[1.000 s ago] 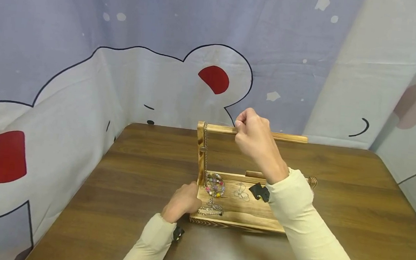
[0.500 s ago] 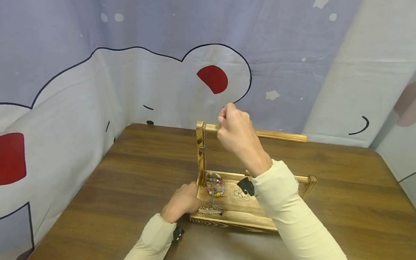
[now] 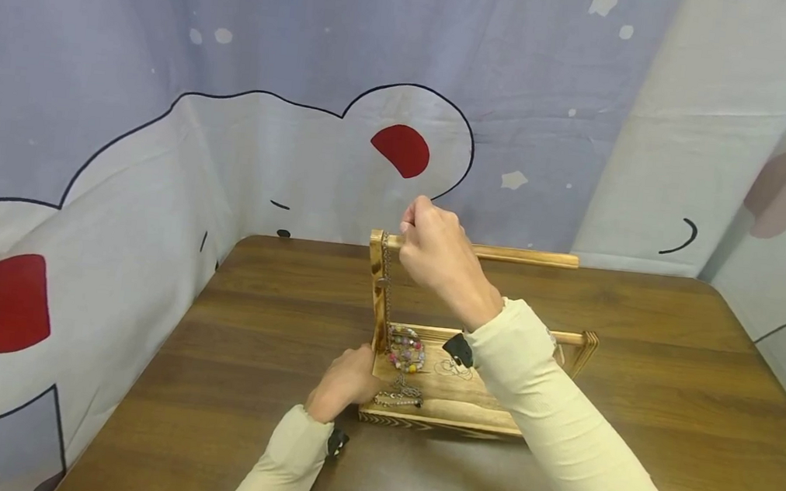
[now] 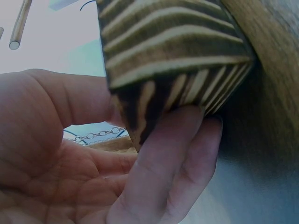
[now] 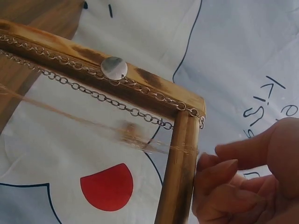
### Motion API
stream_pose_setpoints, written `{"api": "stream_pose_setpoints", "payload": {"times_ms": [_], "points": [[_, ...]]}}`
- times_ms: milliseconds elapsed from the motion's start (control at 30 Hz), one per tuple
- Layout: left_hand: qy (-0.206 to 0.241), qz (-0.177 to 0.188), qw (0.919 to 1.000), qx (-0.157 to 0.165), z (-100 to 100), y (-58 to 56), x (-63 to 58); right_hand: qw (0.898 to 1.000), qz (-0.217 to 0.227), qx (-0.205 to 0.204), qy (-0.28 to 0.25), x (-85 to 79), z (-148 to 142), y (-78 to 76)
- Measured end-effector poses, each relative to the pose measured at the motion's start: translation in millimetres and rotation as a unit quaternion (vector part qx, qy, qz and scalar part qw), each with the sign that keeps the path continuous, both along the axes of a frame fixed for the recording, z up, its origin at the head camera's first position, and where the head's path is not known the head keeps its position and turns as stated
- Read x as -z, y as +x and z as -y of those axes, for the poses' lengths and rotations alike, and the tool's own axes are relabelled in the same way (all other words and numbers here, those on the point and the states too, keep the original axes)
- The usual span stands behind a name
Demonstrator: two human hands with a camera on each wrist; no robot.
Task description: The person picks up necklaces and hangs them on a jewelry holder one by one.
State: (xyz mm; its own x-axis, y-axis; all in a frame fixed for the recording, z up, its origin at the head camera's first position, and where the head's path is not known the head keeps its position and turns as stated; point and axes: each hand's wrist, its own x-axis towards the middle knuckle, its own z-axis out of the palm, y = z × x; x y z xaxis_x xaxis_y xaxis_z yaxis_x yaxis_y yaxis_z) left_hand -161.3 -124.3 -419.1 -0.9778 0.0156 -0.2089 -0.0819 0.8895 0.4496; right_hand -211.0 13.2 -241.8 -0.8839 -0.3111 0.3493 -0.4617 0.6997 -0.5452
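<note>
My left hand grips the front left corner of a wooden jewelry stand; in the left wrist view its thumb and fingers curl round the striped wood. Over the stand's top rod hovers my right hand, fingers curled. The right wrist view shows a fine golden necklace, blurred, hanging across the rod, its upper end pinched at my thumb and fingertips. A thicker silver chain necklace with a round disc hangs beside the upright post.
Inside the stand's tray lie colourful beaded bracelets, silver chains and thin wire-like jewelry. A shorter lower rod sticks out at the back right. The brown table meets a patterned curtain behind.
My right hand has moved left along the top rod, closer to the post and the hanging silver chain. The left hand has stayed on the stand's corner.
</note>
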Motion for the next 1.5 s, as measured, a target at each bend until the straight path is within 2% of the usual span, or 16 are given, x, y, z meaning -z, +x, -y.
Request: {"api": "stream_pose_setpoints", "payload": {"times_ms": [167,300,467,567,633,767,833,967,1067,1267,1500], "points": [[0.002,-0.002,1.0000,-0.001,0,0.4,-0.8,0.999,-0.029,0.016,0.007,0.4,-4,2.2],[0.005,0.008,0.9999,-0.004,-1,1.1,-1.5,0.998,-0.052,0.020,-0.039,2.2,-15,8.9],[-0.003,0.025,0.9997,-0.004,-3,2.6,-3.4,0.993,-0.060,-0.003,-0.102,15.7,-39,28.5],[-0.005,0.034,0.9994,-0.004,-4,2.1,-4.0,0.992,-0.024,-0.027,-0.117,30.5,-54,42.7],[-0.005,0.036,0.9993,-0.005,-5,0.9,-4.4,0.991,0.027,-0.059,-0.119,44.3,-65,51.3],[-0.004,0.038,0.9993,-0.004,-5,-0.7,-5.5,0.979,0.125,-0.147,-0.070,76.8,-82,61.3],[-0.004,0.039,0.9992,-0.007,-5,-0.6,-5.7,0.972,0.140,-0.189,-0.025,90.9,-87,60.9],[-0.008,0.044,0.9990,-0.010,-5,1.1,-4.9,0.964,0.143,-0.219,0.043,111.8,-91,53.6],[-0.008,0.045,0.9989,-0.009,-5,2.5,-4.0,0.963,0.164,-0.204,0.067,125.4,-93,46.7],[-0.009,0.038,0.9992,-0.006,-6,3.2,-4.0,0.965,0.193,-0.143,0.107,149.7,-98,31.8],[-0.009,0.042,0.9990,-0.006,-5,2.7,-6.1,0.964,0.188,-0.153,0.112,170.2,-98,22.5]]}}
